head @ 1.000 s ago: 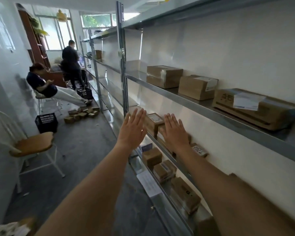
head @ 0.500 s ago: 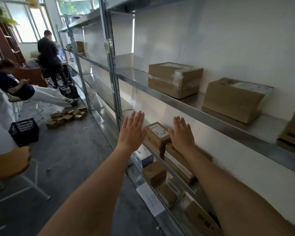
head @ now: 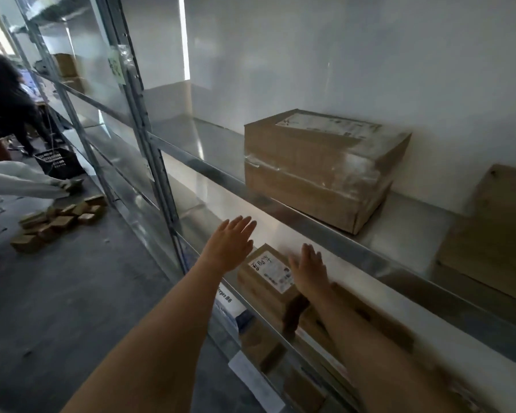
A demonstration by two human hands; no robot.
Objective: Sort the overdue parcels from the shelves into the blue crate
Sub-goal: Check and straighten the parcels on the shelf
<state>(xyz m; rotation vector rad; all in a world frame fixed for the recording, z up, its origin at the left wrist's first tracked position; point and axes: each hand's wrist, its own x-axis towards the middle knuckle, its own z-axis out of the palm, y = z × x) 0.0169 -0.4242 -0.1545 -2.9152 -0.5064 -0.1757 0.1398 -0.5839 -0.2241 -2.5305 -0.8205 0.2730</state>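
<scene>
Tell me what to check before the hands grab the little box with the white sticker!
1. Left hand open and empty: ok.
2. Right hand open and empty: ok.
3. Hands on each side of the small box: ok, left one to its left, right one at its right edge.
4. Sticker facing up for reading: ok, but the date is too small to tell.
5. Nothing stacked on the box: ok.
6. Blue crate within reach: cannot tell; only a dark crate shows far down the aisle.
</scene>
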